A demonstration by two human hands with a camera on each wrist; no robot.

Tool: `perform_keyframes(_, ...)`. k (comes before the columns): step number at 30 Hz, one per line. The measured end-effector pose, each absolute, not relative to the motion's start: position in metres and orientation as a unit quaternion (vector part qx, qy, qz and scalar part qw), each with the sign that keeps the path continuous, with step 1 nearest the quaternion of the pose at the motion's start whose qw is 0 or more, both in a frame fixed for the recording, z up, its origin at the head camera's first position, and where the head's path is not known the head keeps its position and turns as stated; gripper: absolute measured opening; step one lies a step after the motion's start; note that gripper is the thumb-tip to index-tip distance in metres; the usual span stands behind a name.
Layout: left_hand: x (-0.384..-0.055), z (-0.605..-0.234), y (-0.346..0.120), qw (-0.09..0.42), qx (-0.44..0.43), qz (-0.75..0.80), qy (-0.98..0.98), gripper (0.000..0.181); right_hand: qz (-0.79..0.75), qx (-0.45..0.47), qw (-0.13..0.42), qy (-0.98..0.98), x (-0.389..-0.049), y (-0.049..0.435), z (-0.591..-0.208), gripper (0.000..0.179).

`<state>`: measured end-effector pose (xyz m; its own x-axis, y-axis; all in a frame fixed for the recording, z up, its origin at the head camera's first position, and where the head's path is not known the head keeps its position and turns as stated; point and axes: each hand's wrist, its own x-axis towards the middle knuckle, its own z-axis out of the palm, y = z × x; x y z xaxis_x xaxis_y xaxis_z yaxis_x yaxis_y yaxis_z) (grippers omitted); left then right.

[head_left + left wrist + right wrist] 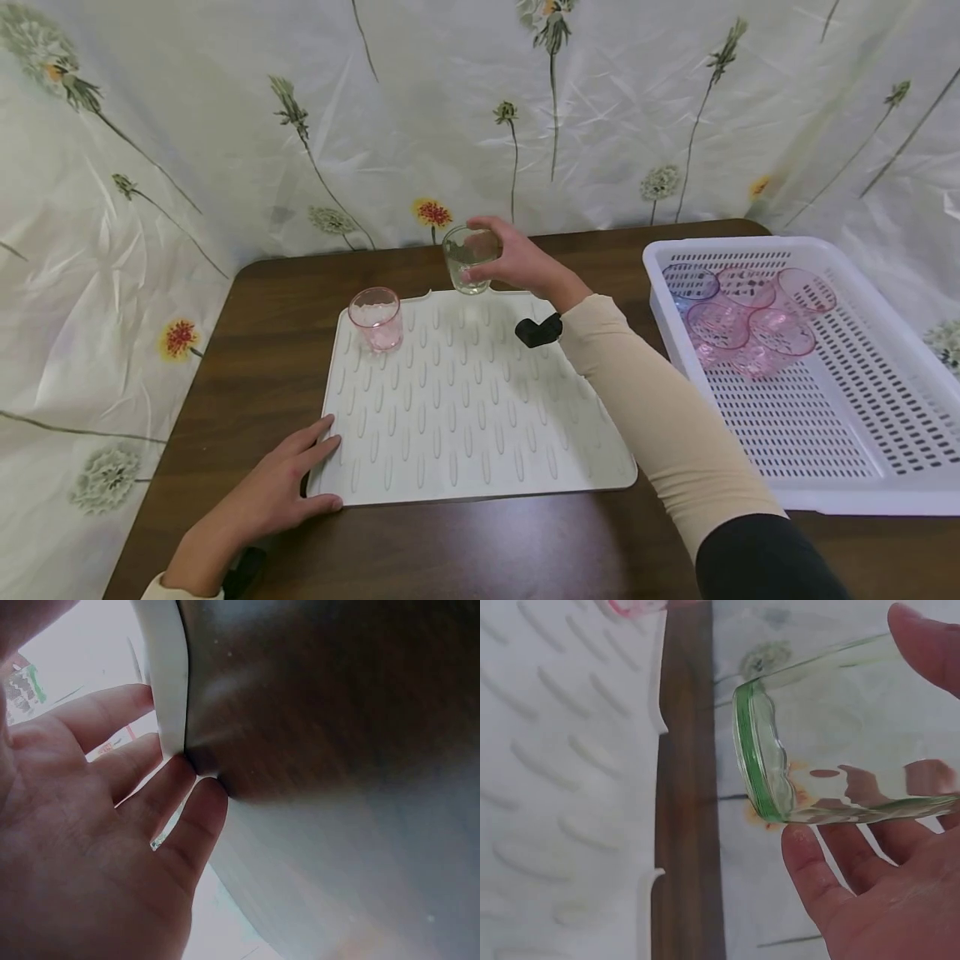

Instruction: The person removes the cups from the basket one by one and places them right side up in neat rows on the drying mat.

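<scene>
In the head view my right hand (517, 258) grips a clear greenish drinking glass (465, 260) at the back edge of a white ridged drying mat (465, 400). The right wrist view shows the glass (832, 742) from its thick green base, thumb on one side and fingers on the other; the base is apart from the mat. My left hand (288, 475) touches the mat's left front edge, fingers spread and fairly straight. Its fingertips meet the mat's rim in the left wrist view. A pink glass (377, 321) stands upright on the mat's back left corner.
A white perforated plastic basket (832, 433) stands to the right, with several pink glasses (780, 333) and a bluish glass (690, 283) in its back left part. The mat lies on a dark wooden table (247, 358). A flowered curtain (420, 100) hangs behind and beside it.
</scene>
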<state>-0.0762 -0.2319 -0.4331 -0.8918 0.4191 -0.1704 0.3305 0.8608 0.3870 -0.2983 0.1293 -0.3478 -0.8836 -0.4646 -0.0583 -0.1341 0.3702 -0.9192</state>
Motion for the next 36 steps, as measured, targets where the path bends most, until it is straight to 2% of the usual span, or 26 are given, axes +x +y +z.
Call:
perform_keyframes(10, -0.076, -0.433, -0.231, 0.108, 0.205, 0.177, 0.957, 0.080, -0.549, -0.180, 0.133, 0.805, -0.286, 0.111, -0.368, 0.086)
perform_keyframes(36, -0.076, -0.430, -0.233, 0.119, 0.198, 0.179, 0.957, 0.080, -0.516, -0.158, 0.169, 0.825, -0.279, 0.075, -0.402, 0.087)
